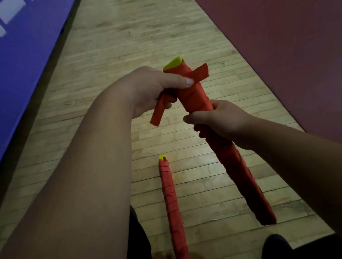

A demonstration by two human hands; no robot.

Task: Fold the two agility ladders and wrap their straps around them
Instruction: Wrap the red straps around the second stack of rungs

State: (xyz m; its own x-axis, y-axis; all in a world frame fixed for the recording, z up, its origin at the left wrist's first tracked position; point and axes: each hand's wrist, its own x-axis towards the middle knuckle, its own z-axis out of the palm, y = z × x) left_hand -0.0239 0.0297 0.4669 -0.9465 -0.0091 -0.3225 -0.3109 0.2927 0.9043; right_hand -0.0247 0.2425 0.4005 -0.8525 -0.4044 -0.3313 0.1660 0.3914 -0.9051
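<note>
I hold a folded agility ladder [232,160] slanted in the air, a long bundle of yellow rungs wound in red strap. My left hand [150,89] grips its top, thumb pressed on the strap where a short red end [200,72] sticks out to the right; another loose strap tail [159,112] hangs from under this hand. My right hand [218,119] is closed around the bundle's middle. The yellow rung ends [172,63] show at the top. A second wrapped ladder [171,204] lies on the floor between my legs, a yellow tip at its far end.
Light wooden floorboards [133,37] run ahead. A blue padded mat with white lettering [2,64] lines the left side. A dark red mat [294,38] covers the floor on the right. My dark shoe [275,247] shows at the bottom right.
</note>
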